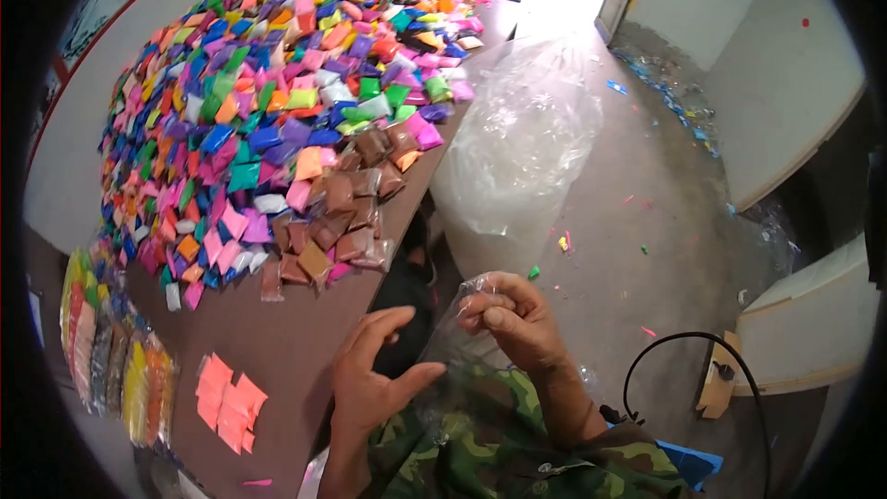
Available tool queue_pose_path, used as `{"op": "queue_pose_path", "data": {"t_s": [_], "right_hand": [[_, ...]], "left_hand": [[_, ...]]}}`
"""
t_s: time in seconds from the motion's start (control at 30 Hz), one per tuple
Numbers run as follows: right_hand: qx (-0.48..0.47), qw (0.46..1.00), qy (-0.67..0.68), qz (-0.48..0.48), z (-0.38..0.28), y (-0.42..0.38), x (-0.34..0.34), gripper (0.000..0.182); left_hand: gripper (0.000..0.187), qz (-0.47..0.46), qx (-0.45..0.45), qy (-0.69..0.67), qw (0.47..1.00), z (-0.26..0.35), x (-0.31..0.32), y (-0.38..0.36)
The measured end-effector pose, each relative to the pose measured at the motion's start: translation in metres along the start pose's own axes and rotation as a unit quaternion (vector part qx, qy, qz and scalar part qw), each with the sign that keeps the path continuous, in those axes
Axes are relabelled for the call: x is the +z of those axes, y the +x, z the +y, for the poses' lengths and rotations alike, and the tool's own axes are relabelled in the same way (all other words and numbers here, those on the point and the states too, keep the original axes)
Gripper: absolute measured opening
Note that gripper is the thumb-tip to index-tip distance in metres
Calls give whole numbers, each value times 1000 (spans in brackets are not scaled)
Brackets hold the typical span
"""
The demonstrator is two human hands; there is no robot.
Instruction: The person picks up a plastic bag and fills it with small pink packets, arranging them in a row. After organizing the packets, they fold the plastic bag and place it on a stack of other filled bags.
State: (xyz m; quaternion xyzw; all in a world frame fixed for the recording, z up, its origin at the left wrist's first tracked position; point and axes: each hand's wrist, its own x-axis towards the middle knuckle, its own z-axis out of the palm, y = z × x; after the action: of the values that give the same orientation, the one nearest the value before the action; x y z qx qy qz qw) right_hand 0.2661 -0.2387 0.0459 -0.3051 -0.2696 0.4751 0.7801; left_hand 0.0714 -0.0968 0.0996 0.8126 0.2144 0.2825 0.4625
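My right hand (517,319) pinches the upper edge of a clear plastic bag (448,337), which hangs over my lap. My left hand (374,365) is beside the bag with thumb and fingers spread apart and nothing between them. Left of it, a small group of salmon-pink packets (231,402) lies flat on the brown table (286,333). A large heap of small packets in many colours (277,102) covers the far part of the table, with brown packets (342,208) at its near edge.
A big translucent plastic sack (517,148) stands on the floor against the table's right edge. Filled bags of coloured sticks (120,360) lie at the far left. A black cable (758,388) curves at the lower right. Scraps are scattered on the floor (637,277).
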Motion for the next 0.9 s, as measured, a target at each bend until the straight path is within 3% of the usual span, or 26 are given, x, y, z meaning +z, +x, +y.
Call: {"op": "queue_pose_path", "data": {"t_s": [0.13,0.17,0.23,0.37,0.53,0.67,0.83,0.9], "right_hand": [[3,999,-50,-2,0,3,13,38],[-12,996,-85,-18,-1,4,13,34],[-44,985,-157,-51,-4,6,15,27],[-42,998,-33,-29,-1,9,22,21],[2,1000,17,9,3,6,31,27],[10,998,-49,38,1,7,38,30],[-35,990,-138,-1,7,9,35,31],[-38,993,-116,-9,11,9,35,32]], "left_hand": [[66,-6,11,-23,1000,10,10,19],[50,17,23,-37,999,15,14,23],[35,27,17,-81,996,6,18,24],[14,65,48,-91,993,3,21,24],[15,99,73,-19,992,1,20,21],[16,155,67,-15,986,26,20,24],[15,106,77,-55,990,13,14,27],[14,100,86,-72,989,8,14,26]]}}
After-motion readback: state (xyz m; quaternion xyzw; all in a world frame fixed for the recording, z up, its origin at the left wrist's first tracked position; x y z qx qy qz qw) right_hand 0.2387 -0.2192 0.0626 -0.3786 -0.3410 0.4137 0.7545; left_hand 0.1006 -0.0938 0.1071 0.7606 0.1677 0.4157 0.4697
